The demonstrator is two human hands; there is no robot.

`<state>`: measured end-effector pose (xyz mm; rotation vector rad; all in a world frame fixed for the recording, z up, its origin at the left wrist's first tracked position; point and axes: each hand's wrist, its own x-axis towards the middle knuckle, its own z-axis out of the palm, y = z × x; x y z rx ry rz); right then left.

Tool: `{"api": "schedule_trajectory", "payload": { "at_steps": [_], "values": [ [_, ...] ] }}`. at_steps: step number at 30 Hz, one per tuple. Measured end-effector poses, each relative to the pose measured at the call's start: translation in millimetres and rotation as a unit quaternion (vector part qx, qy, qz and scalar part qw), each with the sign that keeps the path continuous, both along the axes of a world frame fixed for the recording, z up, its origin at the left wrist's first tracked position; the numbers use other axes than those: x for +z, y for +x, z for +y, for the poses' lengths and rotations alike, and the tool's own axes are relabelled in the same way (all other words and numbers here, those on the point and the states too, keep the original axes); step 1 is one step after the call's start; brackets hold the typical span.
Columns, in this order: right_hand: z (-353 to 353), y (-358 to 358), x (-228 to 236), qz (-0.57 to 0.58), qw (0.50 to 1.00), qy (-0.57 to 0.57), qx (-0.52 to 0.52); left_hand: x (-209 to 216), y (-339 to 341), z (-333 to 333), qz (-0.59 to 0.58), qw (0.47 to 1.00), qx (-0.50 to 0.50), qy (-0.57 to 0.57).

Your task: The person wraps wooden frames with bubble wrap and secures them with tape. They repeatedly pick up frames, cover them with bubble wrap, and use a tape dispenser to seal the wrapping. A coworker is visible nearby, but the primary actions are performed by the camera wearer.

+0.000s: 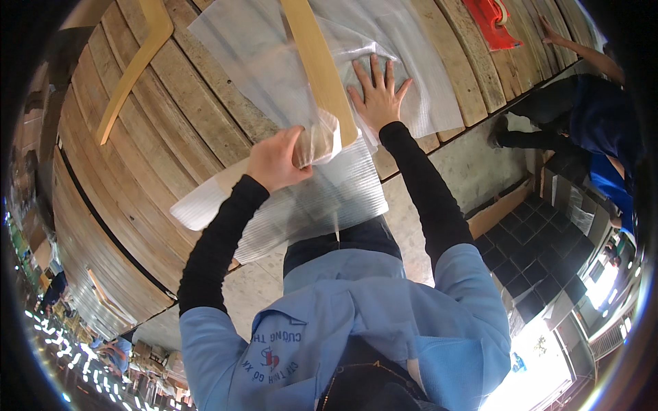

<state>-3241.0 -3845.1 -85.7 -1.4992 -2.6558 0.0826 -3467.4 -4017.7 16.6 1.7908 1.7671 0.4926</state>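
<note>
A long, pale wooden piece lies over a translucent white foam sheet on the slatted bench. My left hand is closed on a near fold of the sheet, which curls up against the lower end of the wood. Part of the sheet hangs over the bench edge toward my body. To the right of the wood, my right hand lies flat on the sheet with fingers spread, holding nothing. What the left fingertips touch inside the fold is partly hidden.
A bent wooden piece lies on the slats at the left. At the far right are a red tape dispenser and another person's hand on the bench. Dark stacked blocks stand on the floor to the right.
</note>
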Motion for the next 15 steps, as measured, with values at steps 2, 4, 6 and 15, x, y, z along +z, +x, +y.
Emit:
{"api": "schedule_trajectory", "payload": {
  "at_steps": [2,4,6,15],
  "values": [
    [-3.8,-5.0,5.0,0.039,0.999,-0.002,0.007,-8.3,7.0,-15.0,-0.01,1.0,0.009,-0.012],
    [-22.0,2.2,15.1,0.111,0.993,-0.005,0.05,-6.1,12.2,-28.4,-0.03,0.999,0.013,-0.003],
    [-53.4,21.8,23.4,-0.028,0.984,-0.057,0.167,-3.5,19.7,-46.0,-0.048,0.998,0.026,0.009],
    [-83.5,3.6,-20.1,0.014,0.998,-0.027,0.048,54.3,21.6,-101.6,-0.119,0.992,-0.035,-0.004]
  ]
}}
